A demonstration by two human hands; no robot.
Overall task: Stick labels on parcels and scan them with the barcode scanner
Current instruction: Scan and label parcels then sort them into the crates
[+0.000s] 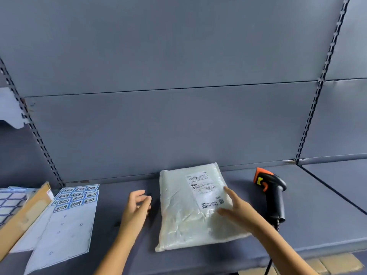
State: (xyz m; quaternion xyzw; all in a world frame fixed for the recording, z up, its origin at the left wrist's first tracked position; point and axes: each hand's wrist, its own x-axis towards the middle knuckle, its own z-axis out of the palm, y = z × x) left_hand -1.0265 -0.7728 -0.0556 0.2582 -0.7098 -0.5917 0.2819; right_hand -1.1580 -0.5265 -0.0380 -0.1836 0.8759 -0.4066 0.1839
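A white plastic parcel (pixel 188 211) lies flat on the grey shelf (pixel 123 221), with a printed shipping label (pixel 206 189) on its upper right part. My right hand (pixel 236 207) hovers over the parcel's right side, fingers spread and holding nothing. My left hand (pixel 137 205) is just left of the parcel, fingers loosely curled, holding nothing. A label sheet (pixel 67 219) with blue-bordered stickers along its top lies at the left. A black and orange barcode scanner (pixel 272 193) lies to the right of the parcel, cable trailing toward me.
A cardboard box (pixel 25 215) stands at the far left with another sticker sheet (pixel 12 199) behind it. Slotted shelf uprights (pixel 315 100) rise at both sides. More cardboard (pixel 337 262) shows below the shelf's front edge at the right.
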